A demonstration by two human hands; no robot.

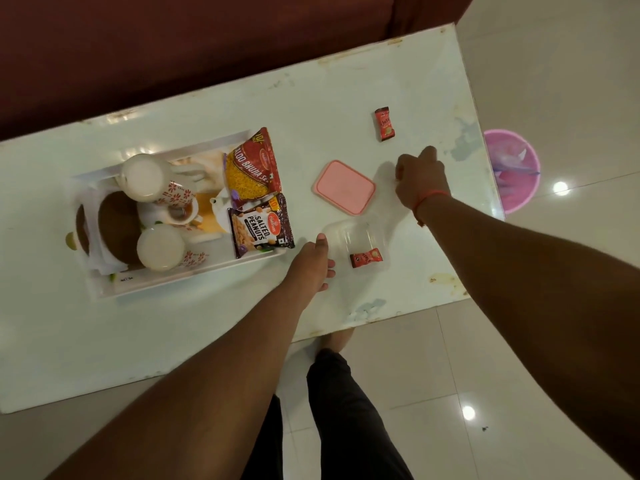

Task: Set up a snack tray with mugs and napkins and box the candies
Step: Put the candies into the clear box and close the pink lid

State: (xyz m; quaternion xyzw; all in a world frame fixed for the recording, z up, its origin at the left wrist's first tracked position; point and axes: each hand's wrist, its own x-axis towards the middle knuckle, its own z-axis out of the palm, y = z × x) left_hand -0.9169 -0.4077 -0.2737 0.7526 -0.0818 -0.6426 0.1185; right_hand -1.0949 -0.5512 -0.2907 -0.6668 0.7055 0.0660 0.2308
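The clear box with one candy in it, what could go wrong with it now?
1. The clear box is light and only the left hand steadies its side, so it might slide or tip.
2. The far candy could get forgotten.
3. The right hand could nudge the pink lid beside it.

table (346, 91) | tray (180, 278) | pink lid (345, 187) | clear box (356, 237) | loose candy (384, 124)
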